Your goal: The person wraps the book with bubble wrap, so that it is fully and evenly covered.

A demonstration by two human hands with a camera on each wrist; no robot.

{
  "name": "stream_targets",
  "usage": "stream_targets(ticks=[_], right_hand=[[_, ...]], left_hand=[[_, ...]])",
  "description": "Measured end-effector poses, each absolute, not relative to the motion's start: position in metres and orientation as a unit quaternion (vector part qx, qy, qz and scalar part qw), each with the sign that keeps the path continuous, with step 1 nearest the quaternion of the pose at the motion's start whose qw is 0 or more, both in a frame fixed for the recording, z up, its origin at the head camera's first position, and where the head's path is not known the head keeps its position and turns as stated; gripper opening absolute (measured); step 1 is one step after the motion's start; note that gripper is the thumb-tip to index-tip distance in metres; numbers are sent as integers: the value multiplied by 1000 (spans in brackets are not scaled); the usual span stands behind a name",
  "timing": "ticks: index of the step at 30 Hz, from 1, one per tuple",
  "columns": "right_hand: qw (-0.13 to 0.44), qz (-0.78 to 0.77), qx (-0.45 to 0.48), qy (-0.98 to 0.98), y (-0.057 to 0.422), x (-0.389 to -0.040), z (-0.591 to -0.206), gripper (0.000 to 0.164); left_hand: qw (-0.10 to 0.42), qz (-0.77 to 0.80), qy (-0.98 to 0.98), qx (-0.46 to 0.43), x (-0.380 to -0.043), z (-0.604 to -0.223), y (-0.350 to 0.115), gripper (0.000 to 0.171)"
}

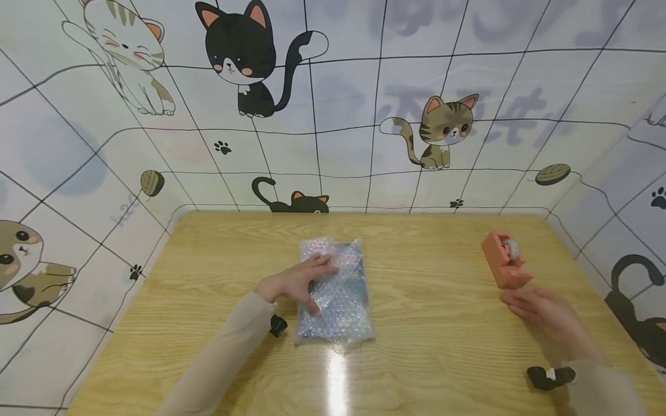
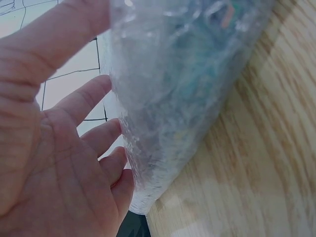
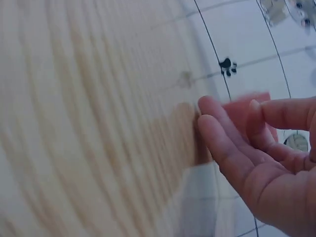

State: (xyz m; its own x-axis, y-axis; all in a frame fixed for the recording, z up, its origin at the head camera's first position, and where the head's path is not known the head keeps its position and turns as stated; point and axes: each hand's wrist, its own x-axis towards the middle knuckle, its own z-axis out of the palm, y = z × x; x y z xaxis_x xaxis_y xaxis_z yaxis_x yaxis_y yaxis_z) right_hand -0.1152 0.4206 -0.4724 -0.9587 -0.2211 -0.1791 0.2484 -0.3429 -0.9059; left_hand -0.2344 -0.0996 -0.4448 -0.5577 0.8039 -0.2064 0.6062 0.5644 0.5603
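Observation:
A flat, bluish item wrapped in bubble wrap (image 1: pixel 343 303) lies on the table. Spread across its left side is my left hand (image 1: pixel 293 283), fingers extended and resting on the wrap. The left wrist view shows the fingertips against the shiny bubble wrap (image 2: pixel 168 94), with the palm off it. A coral tape dispenser (image 1: pixel 499 263) with a roll of tape stands at the right. Just in front of its near end is my right hand (image 1: pixel 546 315), fingers loosely bent. Up close, the thumb tip lies near the index finger, and I see nothing between them.
The wooden table (image 1: pixel 426 346) runs back to a cat-patterned wall covering (image 1: pixel 354 138) that also rises at both sides. A black band (image 1: pixel 551 377) sits on the right wrist. Light glares off the table below the wrapped item.

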Motion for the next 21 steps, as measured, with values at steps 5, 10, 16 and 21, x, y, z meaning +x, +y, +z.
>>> stream_targets(ticks=[5, 10, 16, 21], right_hand=[[73, -759, 85, 641, 401, -112, -458, 18], [9, -721, 86, 687, 396, -125, -464, 16], [-36, -681, 77, 727, 397, -153, -494, 32], [-33, -687, 55, 724, 358, -159, -467, 29]], left_hand=[[232, 222, 855, 408, -235, -445, -99, 98], [225, 212, 856, 414, -236, -448, -100, 98], [225, 218, 854, 414, -237, -447, -100, 98], [227, 218, 855, 411, -236, -447, -100, 98]])
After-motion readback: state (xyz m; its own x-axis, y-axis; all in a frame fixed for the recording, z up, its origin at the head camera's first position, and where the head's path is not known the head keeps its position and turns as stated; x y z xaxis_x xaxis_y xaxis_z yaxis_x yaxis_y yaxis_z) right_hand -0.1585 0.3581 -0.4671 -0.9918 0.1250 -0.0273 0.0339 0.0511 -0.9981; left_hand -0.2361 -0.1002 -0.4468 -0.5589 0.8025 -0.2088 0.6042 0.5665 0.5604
